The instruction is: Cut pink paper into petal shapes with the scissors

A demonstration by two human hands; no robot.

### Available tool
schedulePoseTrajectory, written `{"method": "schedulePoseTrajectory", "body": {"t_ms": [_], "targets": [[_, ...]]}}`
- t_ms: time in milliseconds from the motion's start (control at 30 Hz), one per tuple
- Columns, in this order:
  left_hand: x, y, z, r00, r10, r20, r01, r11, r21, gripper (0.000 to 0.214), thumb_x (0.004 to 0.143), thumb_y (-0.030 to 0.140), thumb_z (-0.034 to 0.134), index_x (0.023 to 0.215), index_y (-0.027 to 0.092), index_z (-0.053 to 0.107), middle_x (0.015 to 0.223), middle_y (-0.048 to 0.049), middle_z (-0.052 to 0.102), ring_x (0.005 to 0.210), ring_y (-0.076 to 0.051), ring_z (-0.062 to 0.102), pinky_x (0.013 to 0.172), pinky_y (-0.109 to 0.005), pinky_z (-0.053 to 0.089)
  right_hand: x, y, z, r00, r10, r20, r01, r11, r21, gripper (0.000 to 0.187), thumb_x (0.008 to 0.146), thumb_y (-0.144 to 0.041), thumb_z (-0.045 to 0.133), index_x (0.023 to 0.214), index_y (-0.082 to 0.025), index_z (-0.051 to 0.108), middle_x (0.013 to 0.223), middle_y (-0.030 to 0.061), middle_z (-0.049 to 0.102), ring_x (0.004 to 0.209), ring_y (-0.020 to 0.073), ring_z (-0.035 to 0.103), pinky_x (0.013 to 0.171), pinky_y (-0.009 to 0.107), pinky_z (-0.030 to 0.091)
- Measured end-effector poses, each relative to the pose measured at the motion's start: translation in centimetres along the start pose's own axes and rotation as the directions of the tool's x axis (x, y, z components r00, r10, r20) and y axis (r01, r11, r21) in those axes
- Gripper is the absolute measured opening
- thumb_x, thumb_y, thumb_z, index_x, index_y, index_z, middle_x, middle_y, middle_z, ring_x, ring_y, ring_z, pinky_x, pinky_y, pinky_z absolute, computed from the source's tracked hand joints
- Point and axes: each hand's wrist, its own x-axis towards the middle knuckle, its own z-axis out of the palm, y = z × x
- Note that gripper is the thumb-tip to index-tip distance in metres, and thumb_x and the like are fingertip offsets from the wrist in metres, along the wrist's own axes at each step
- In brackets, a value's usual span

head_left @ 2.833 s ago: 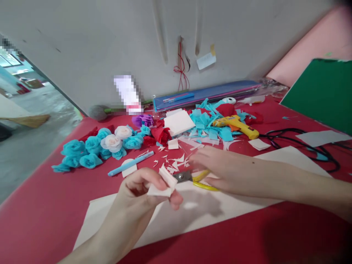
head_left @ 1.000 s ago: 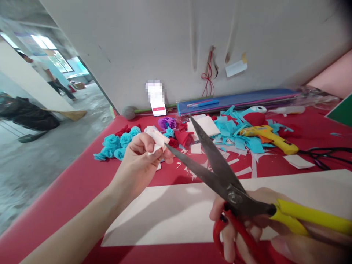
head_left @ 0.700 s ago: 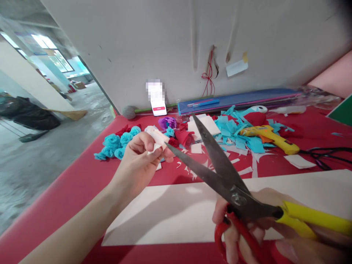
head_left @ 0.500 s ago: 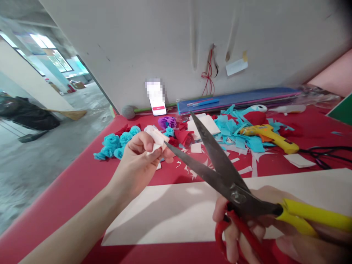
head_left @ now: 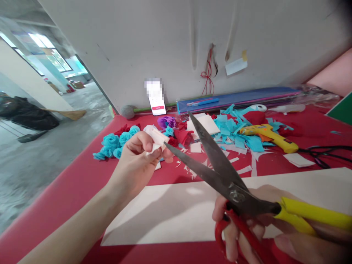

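My left hand [head_left: 137, 165] pinches a small folded piece of white paper [head_left: 156, 138] and holds it up over the red table [head_left: 68, 187]. My right hand [head_left: 253, 227] grips large scissors [head_left: 220, 172] with one yellow and one red handle. Their blades are spread apart, and the lower blade's tip touches the white paper by my left fingers. A large white paper sheet [head_left: 170, 216] lies flat on the table beneath both hands.
Blue paper roses [head_left: 115, 143], a purple flower [head_left: 166, 121], red paper [head_left: 183, 137], blue scraps [head_left: 236, 137] and a yellow glue gun [head_left: 268, 135] with a black cord [head_left: 327, 154] lie behind. A phone [head_left: 156, 102] leans on the wall. Open floor lies beyond the table's left edge.
My right hand picked the scissors up off the table and opened the blades toward the paper. My left hand raised the paper. In the last second almost nothing shifts.
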Motion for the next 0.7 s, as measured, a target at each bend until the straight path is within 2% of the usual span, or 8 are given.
{"method": "schedulePoseTrajectory", "body": {"t_ms": [100,233,367,567,700], "targets": [[-0.1,0.0,-0.2,1.0,0.031,0.0,-0.031,0.998,0.061,0.019,0.061,0.023,0.078,0.054,0.028,0.06,0.052,0.0094,0.064,0.046,-0.008,0.057,0.048,-0.019,0.049,0.0,-0.1,0.0,0.995,0.012,0.095,-0.034,0.972,0.232,0.03,0.078,-0.043,0.043,0.087,-0.016,0.053,0.073,0.0076,0.066,0.048,0.0076,0.057,0.046,0.016,0.046],[-0.3,0.0,-0.5,0.998,0.059,0.0,-0.058,0.988,0.144,0.017,0.062,0.021,0.077,0.056,0.029,0.063,0.056,0.01,0.065,0.048,-0.006,0.057,0.045,-0.017,0.046,-0.3,-0.2,0.0,0.998,-0.017,0.067,0.005,0.983,0.182,0.024,0.077,-0.033,0.048,0.09,-0.014,0.052,0.072,0.0047,0.064,0.051,0.0076,0.059,0.05,0.017,0.046],[-0.7,-0.3,-0.6,0.997,0.073,-0.001,-0.071,0.978,0.196,0.018,0.062,0.017,0.077,0.058,0.029,0.064,0.06,0.0095,0.067,0.054,-0.007,0.059,0.047,-0.017,0.046,-0.3,-0.3,0.2,0.999,0.032,0.041,-0.04,0.976,0.212,0.018,0.08,-0.028,0.042,0.088,-0.014,0.051,0.065,0.0017,0.06,0.049,0.0064,0.058,0.049,0.015,0.045],[-1.2,-0.8,-0.4,0.999,0.05,0.014,-0.052,0.969,0.243,0.013,0.064,0.021,0.075,0.06,0.029,0.066,0.06,0.0067,0.066,0.053,-0.01,0.059,0.046,-0.02,0.048,0.0,0.2,0.1,0.999,-0.007,0.054,-0.002,0.986,0.166,0.024,0.074,-0.033,0.05,0.09,-0.017,0.05,0.065,-0.0014,0.059,0.053,0.0052,0.058,0.052,0.012,0.044],[-1.5,-0.9,-0.3,0.998,0.048,0.026,-0.053,0.967,0.251,0.013,0.065,0.019,0.074,0.06,0.029,0.067,0.058,0.006,0.065,0.053,-0.01,0.059,0.05,-0.019,0.051,0.3,1.0,0.0,0.995,-0.076,0.057,0.067,0.988,0.14,0.037,0.073,-0.048,0.052,0.091,-0.017,0.048,0.067,0.0014,0.059,0.048,0.0048,0.053,0.046,0.013,0.042]]}}
